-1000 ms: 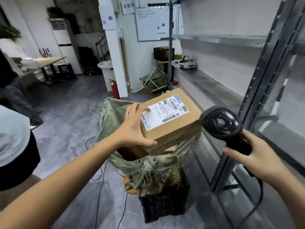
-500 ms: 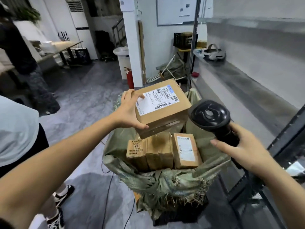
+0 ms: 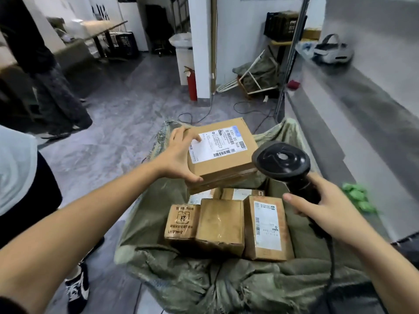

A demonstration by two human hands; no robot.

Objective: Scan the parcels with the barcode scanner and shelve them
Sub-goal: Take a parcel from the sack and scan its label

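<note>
A flat cardboard parcel [image 3: 223, 155] is gripped at its left edge by the left hand [image 3: 179, 158], held above the woven green sack [image 3: 204, 277] of boxes. The black scanner [image 3: 282, 162] is clasped by the right hand [image 3: 326, 211], just beside the parcel's right edge.
</note>
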